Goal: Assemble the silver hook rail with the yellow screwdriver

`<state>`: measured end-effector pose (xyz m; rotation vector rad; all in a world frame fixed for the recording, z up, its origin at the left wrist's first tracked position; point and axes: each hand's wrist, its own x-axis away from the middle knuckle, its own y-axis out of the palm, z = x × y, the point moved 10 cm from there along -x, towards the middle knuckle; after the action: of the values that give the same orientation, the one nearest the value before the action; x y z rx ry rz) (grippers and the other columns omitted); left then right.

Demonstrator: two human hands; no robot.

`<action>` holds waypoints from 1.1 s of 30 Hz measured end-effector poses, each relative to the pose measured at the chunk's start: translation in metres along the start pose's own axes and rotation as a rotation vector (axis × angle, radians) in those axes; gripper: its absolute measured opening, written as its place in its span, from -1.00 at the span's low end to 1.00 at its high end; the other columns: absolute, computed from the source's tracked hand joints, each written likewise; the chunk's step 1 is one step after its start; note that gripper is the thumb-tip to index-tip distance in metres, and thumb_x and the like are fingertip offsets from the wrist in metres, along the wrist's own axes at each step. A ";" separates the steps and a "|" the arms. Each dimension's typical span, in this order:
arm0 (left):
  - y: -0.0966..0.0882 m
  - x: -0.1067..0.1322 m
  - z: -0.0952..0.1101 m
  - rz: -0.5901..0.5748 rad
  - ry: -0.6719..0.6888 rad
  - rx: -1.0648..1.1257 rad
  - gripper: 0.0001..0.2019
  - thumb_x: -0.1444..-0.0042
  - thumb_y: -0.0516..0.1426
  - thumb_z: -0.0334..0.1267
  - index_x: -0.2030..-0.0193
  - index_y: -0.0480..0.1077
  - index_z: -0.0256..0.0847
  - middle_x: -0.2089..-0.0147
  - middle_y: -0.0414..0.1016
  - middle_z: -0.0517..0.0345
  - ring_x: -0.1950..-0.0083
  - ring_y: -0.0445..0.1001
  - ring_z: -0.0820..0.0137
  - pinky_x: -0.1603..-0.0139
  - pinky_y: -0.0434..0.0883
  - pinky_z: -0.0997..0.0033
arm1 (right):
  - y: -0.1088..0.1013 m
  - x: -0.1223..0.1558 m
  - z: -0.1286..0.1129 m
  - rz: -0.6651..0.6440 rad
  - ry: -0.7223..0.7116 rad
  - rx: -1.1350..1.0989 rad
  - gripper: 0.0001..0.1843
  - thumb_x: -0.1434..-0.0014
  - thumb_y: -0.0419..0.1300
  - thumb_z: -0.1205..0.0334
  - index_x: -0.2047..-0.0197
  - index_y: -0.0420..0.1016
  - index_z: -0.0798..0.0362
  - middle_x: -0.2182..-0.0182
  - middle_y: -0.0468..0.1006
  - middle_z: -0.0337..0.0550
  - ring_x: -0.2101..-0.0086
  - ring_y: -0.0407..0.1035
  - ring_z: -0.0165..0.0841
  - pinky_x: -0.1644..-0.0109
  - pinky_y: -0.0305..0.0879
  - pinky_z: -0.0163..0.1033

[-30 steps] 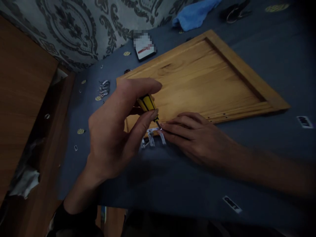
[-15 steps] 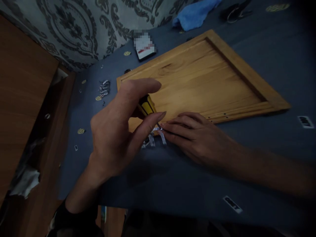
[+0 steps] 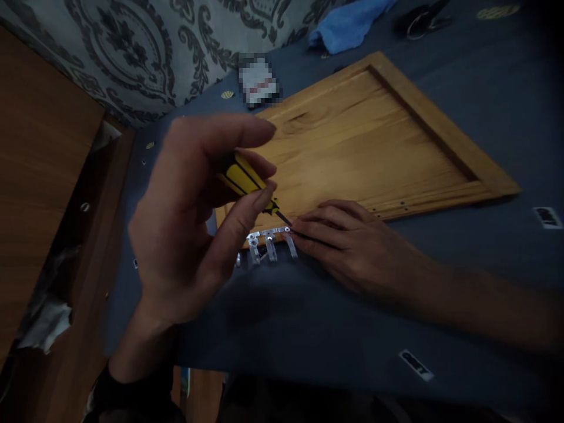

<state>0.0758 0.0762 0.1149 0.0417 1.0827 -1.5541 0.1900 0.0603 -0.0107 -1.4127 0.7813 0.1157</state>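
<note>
In the head view my left hand (image 3: 176,217) is closed around the yellow and black handle of a screwdriver (image 3: 244,176). The screwdriver slants down to the right, with its tip close to a screw on a silver metal hook rail (image 3: 278,230). This rail lies along the near edge of a framed wooden panel (image 3: 348,135), and its hooks hang over the edge. My right hand (image 3: 352,241) rests on the same edge, fingers together and fingertips against the rail's right part. Its thumb and whatever lies under the palm are hidden.
A blue cloth (image 3: 350,26) and a dark tool (image 3: 420,20) lie behind the panel on the dark blue tablecloth (image 3: 308,346). Near the patterned wall (image 3: 132,53) stands a small blurred box (image 3: 259,82). A wooden cabinet (image 3: 39,164) borders the left side.
My left hand has shifted left and slightly up, tilting the screwdriver over and uncovering more of the rail. It now covers the loose metal pieces on the left. My right hand has stayed put.
</note>
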 end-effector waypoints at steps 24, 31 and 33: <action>0.008 0.000 -0.003 -0.093 0.049 -0.077 -0.66 -0.38 0.25 -0.45 -0.16 0.48 0.08 -0.06 0.57 0.25 -0.04 0.67 0.29 -0.06 0.72 0.21 | -0.013 -0.005 -0.006 0.108 -0.051 0.110 -0.57 -0.54 -0.06 0.41 -0.06 0.67 0.07 -0.02 0.76 -0.13 0.03 0.52 -0.22 -0.13 0.43 -0.05; 0.010 0.001 -0.004 -0.119 0.052 -0.081 -0.64 -0.38 0.25 -0.45 -0.18 0.46 0.09 -0.07 0.59 0.25 -0.03 0.67 0.27 0.00 0.72 0.22 | -0.011 -0.007 -0.005 0.081 -0.029 0.053 -0.56 -0.53 -0.07 0.42 -0.07 0.66 0.17 -0.02 0.75 -0.06 0.01 0.51 -0.16 -0.11 0.46 0.02; 0.010 0.001 -0.006 -0.125 0.028 -0.093 -0.64 -0.39 0.24 -0.43 -0.19 0.46 0.11 -0.08 0.60 0.26 -0.03 0.69 0.26 0.00 0.72 0.18 | -0.009 -0.005 -0.005 0.078 -0.020 0.047 -0.58 -0.52 -0.05 0.43 -0.10 0.66 0.18 -0.04 0.74 -0.05 -0.01 0.51 -0.15 -0.15 0.43 0.03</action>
<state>0.0800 0.0801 0.1047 -0.0691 1.1979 -1.6162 0.1887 0.0563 0.0000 -1.3354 0.8176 0.1702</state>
